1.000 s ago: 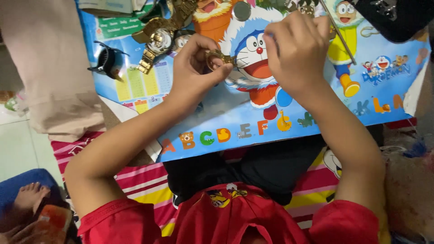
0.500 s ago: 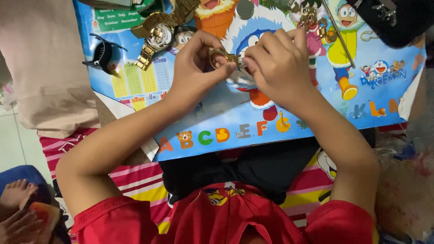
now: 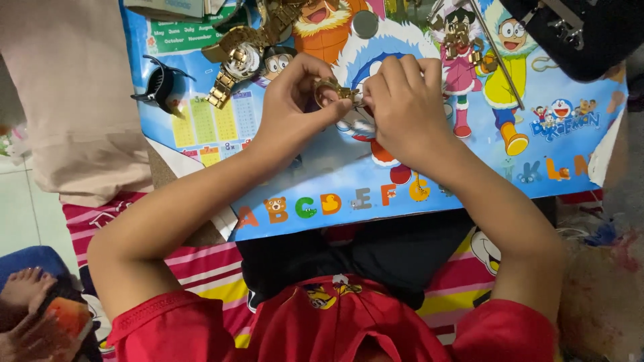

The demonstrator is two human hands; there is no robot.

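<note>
Head view. The person, in a red shirt, works over a colourful cartoon-printed board (image 3: 429, 181) that rests across the lap and serves as a work surface. No open container shows its contents: a dark bag (image 3: 583, 33) with metal clasps lies at the board's upper right corner, closed as far as can be seen, and the edge of a box (image 3: 168, 8) shows at the upper left, its inside hidden.

The left hand (image 3: 295, 100) and the right hand (image 3: 402, 100) meet above the middle of the board. Between their fingertips sits a small gold-coloured metal piece (image 3: 333, 89), ring-like on its left side with a short linked part running right. It looks shiny and yellow; finer detail is too small to tell. The left thumb and forefinger are pinched on the ring-like end. The right hand's fingers are curled together over the other end, apparently pinching it, though the contact itself is hidden behind the knuckles.

Well apart from the hands, on the board's upper left, lies a gold-coloured wristwatch (image 3: 238, 60) with a metal link band. Left of it is a black hair claw clip (image 3: 157, 84). A thin metal rod (image 3: 496, 53) lies slanted across the upper right. A striped cloth (image 3: 201, 268) lies beneath the board.
</note>
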